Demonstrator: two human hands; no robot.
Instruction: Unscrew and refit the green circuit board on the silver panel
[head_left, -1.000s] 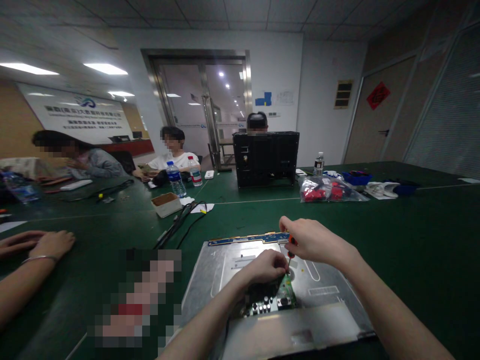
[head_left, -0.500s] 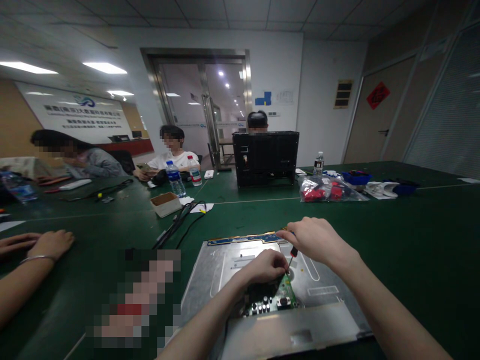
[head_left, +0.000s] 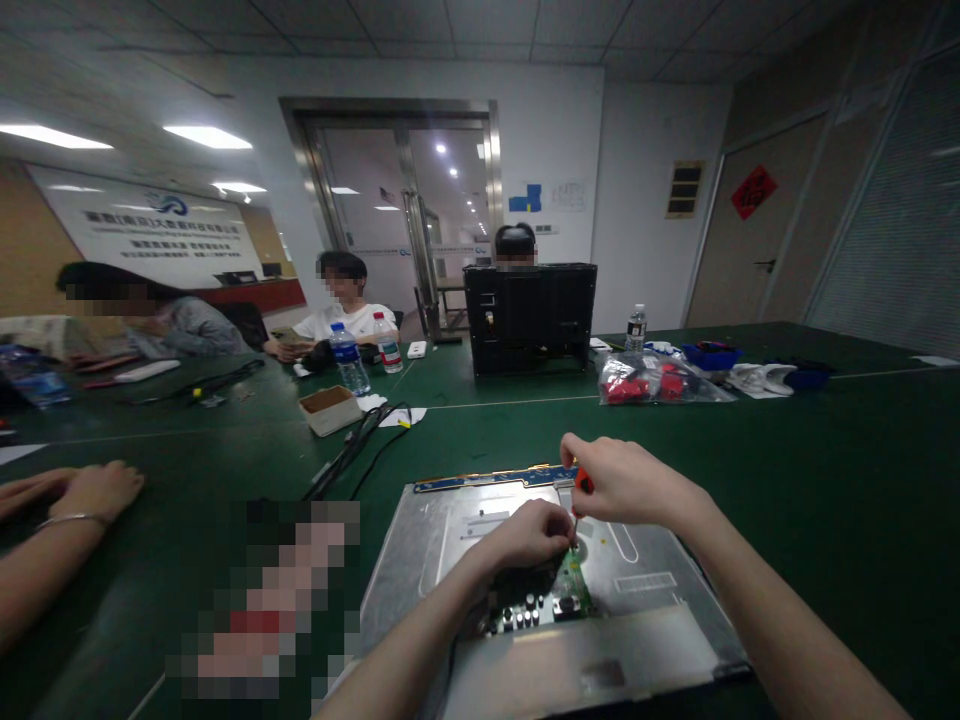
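My right hand point(head_left: 626, 478) is closed round the red handle of a screwdriver point(head_left: 583, 481), its shaft pointing down at the upper corner of a green circuit board point(head_left: 576, 578). Beside the shaft's lower end, my left hand point(head_left: 529, 532) has its fingertips pinched together; what they hold, if anything, is hidden. The board lies on the back of a silvery metal display panel point(head_left: 652, 585). Along the panel's far edge runs a narrow blue circuit strip point(head_left: 480, 481). My left hand and forearm cover part of the green board.
Black cables point(head_left: 349, 450) and an open small box point(head_left: 330, 410) lie beyond the panel on the left. Another person's hands point(head_left: 97, 497) rest at the left. Farther back are bottles point(head_left: 347, 357), a black monitor-like casing point(head_left: 531, 320) and a plastic bag with red things point(head_left: 660, 382).
My right hand has turned and shifted slightly, with the screwdriver now more upright and more of its red handle showing. My left hand stays almost in place.
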